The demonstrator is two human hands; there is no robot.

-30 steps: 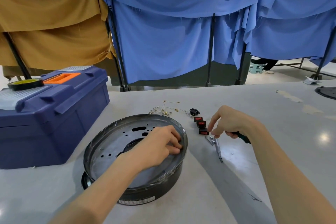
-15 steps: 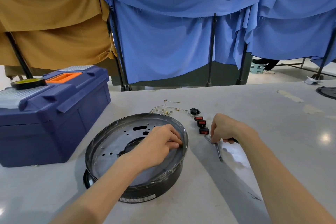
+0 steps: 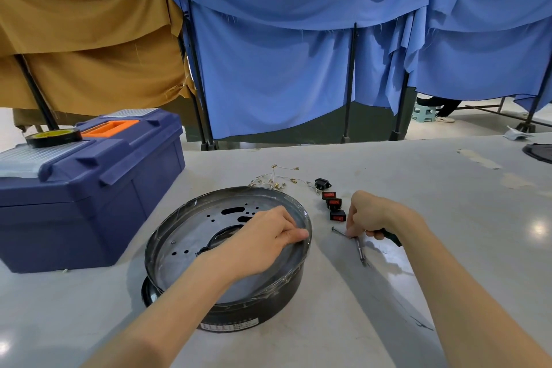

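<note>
The film-wrapped round appliance base sat upturned on the grey table, and the left hand gripped its right rim. Just beside it, the right hand clutched a screwdriver, fingertips at a loose screw. Red rocker switches lay behind the screw, and a blue toolbox stood to the left.

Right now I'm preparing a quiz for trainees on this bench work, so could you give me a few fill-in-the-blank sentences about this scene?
The toolbox stands to the ____ of the round black housing.
____ red switches lie in a row on the table.
The left hand grips the housing's rim while the right hand holds a screwdriver whose tip points ____ the person.
Missing words: left; three; toward.
</note>
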